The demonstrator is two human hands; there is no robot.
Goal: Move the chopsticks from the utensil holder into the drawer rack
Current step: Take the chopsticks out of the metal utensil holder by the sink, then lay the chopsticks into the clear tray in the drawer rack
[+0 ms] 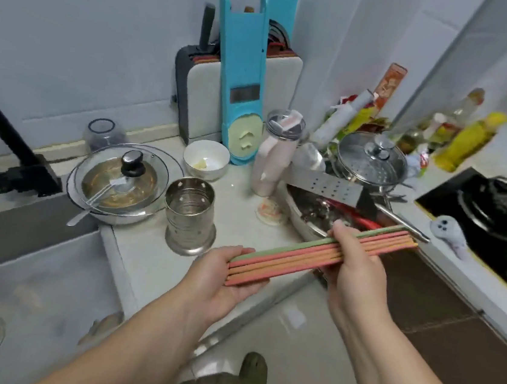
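Observation:
A bundle of several pink, orange and green chopsticks (301,255) lies level above the counter's front edge. My right hand (354,266) grips the bundle around its middle. My left hand (223,283) is cupped palm-up under the bundle's left ends. The steel utensil holder (189,213) stands upright on the counter behind my left hand, with nothing showing inside it. No drawer rack is in view.
A sink (29,292) with a black tap (7,148) lies at the left. Behind the holder stand a lidded pan (123,183), a white bowl (206,158), a pink bottle (273,156) and a steel bowl (312,217) of utensils. A gas hob (495,219) is at the right.

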